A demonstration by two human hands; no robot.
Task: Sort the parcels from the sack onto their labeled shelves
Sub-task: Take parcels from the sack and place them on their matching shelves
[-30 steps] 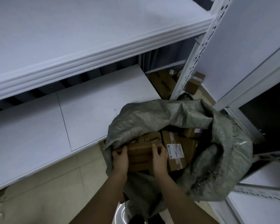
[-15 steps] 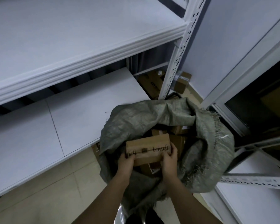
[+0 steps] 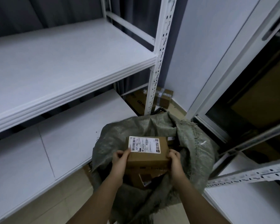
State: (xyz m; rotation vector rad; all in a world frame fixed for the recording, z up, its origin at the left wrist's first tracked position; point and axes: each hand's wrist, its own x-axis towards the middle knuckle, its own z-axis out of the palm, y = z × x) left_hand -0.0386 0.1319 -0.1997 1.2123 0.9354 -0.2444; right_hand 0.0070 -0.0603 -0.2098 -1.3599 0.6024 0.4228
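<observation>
A person's two bare hands held a brown cardboard parcel (image 3: 146,151) just above the open mouth of a grey-green woven sack (image 3: 192,152) that stood on the tiled floor (image 3: 44,206). The left hand (image 3: 120,160) gripped the parcel's left end, fingers curled round its edge and thumb touching the corner of a white shipping label (image 3: 144,145) on the top face. The right hand (image 3: 174,160) gripped the right end, fingers curled round that corner. The label carried barcodes and printed text too small to read with certainty.

Inside the sack, directly under the held parcel, lay more brown boxes (image 3: 142,179), one with a small label showing at its edge; another box edge peeked out beyond the parcel's far right corner. The sack's rim was folded and rumpled outward on all sides.

To the left stood a white metal rack. Its lower shelf (image 3: 63,143) reached to the sack's left rim, and its upper shelf (image 3: 63,59) sat above and farther back. A white slotted upright post (image 3: 158,54) rose just behind the sack. Beyond the post's foot, in the floor corner against the wall, sat two brown cartons (image 3: 162,97), one sealed with clear tape. To the right stood a white-framed glass door (image 3: 233,78), and a second rack's slotted rail (image 3: 249,175) crossed at the sack's right rim.
</observation>
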